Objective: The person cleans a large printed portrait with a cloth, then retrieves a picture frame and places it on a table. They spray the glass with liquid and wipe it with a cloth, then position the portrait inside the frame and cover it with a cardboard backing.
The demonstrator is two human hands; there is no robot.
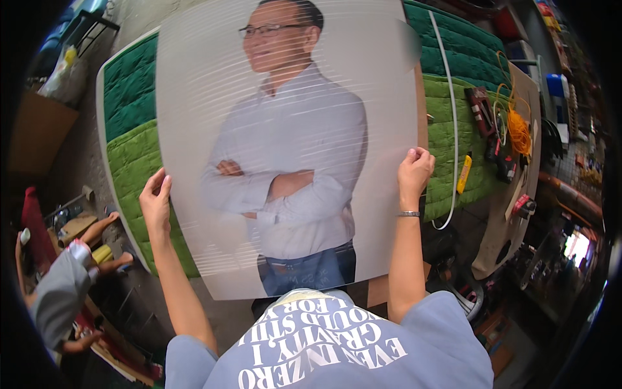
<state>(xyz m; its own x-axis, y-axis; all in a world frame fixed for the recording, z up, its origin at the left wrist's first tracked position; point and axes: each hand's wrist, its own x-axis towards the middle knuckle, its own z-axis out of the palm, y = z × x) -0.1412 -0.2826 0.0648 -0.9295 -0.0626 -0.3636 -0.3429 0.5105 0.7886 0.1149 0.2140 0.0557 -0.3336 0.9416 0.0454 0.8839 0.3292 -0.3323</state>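
A large printed plastic panel (188,91) with shiny stripes across it spreads in front of me. Its picture shows a person in a light shirt and jeans with folded arms. On the panel's left edge, my left hand (156,198) is closed, thumb and fingers pinching the border. At the right edge, my right hand (414,174) grips the other side, fingers curled. The panel lies over a table covered with a green quilted cloth (133,152), which shows on both sides. The panel's near edge reaches close to my body.
Right of the panel are a white cord (453,120), a yellow cutter knife (464,174), a dark red tool (480,110) and an orange coil of cord (518,133). A co-worker (61,292) is at the lower left. A cardboard box (39,133) stands at the left, crowded shelves at the right.
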